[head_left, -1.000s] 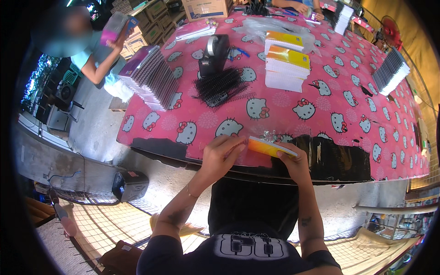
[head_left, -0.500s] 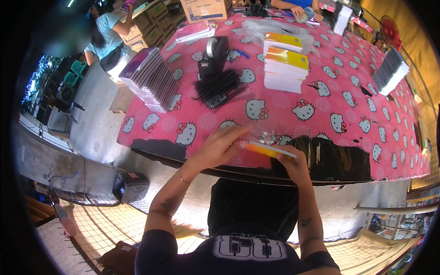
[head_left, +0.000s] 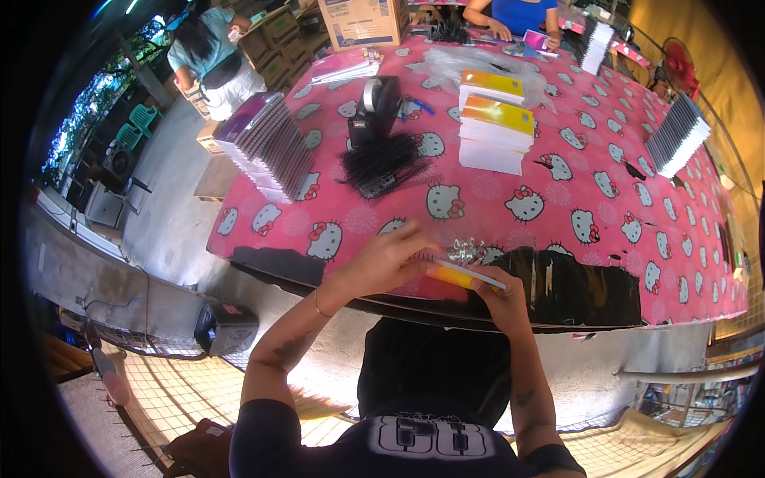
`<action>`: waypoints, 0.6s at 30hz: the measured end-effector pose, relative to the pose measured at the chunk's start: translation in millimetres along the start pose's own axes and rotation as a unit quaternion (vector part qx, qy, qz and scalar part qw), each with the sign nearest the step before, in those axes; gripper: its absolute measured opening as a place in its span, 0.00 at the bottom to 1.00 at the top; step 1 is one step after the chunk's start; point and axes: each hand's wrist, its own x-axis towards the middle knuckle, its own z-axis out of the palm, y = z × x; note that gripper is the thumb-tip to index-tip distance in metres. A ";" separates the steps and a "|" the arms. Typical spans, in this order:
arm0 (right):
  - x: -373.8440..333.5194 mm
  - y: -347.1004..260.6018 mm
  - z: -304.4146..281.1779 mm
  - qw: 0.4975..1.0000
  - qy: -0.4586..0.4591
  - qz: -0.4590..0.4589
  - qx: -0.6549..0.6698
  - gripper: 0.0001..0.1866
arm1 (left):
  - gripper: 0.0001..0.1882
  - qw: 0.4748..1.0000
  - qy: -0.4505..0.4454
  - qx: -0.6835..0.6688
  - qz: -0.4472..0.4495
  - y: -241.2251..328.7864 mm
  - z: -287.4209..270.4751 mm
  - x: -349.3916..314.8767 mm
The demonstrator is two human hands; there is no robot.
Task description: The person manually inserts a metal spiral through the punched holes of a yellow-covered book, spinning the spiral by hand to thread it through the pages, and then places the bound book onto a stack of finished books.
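Observation:
A thin yellow-and-orange notebook (head_left: 456,276), its white page edge facing up, is held on a slant over the table's near edge. My right hand (head_left: 505,301) grips its right end between thumb and fingers. At the other end my left hand (head_left: 390,259) has its fingers bent together around a thin spiral binding coil (head_left: 425,256) along the notebook's edge; the fingers hide most of the coil. Just beyond lies a little heap of shiny clear scraps (head_left: 468,250). Further off is a pile of loose black binding coils (head_left: 382,166).
Two stacks of yellow-covered pages (head_left: 496,143) stand mid-table on a pink patterned cover (head_left: 490,190). Spiral notebooks (head_left: 267,147) are piled at left, more (head_left: 677,137) at right. A black tape dispenser (head_left: 376,110) stands behind the coils. Two people work beyond.
My left hand has shifted slightly right, closer over the notebook's end. The notebook tilts more, its right end lower. The person at left has turned and bent; the person opposite now holds a purple-covered item.

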 end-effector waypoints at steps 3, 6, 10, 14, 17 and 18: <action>-2.0 -4.7 3.3 1.000 -0.007 0.003 -0.019 0.10 | 0.14 0.998 0.007 0.060 0.027 -0.5 1.0 -3.8; -3.1 -1.2 3.3 1.000 -0.007 0.012 0.002 0.11 | 0.24 0.978 0.045 0.203 0.022 -1.2 19.7 -10.0; -3.8 -1.9 4.1 1.000 -0.001 -0.005 0.001 0.12 | 0.42 0.941 0.070 0.320 -0.090 35.6 89.6 -49.3; -2.9 -7.1 0.0 1.000 -0.011 -0.009 -0.023 0.12 | 0.49 0.943 0.089 0.299 -0.111 40.4 97.9 -52.5; -6.7 4.9 3.6 1.000 -0.018 0.023 0.008 0.13 | 0.48 0.932 0.093 0.329 -0.117 37.9 81.6 -30.1; -3.2 5.6 -0.4 0.999 -0.021 0.032 0.017 0.13 | 0.47 0.945 0.067 0.300 -0.116 42.9 97.4 -45.7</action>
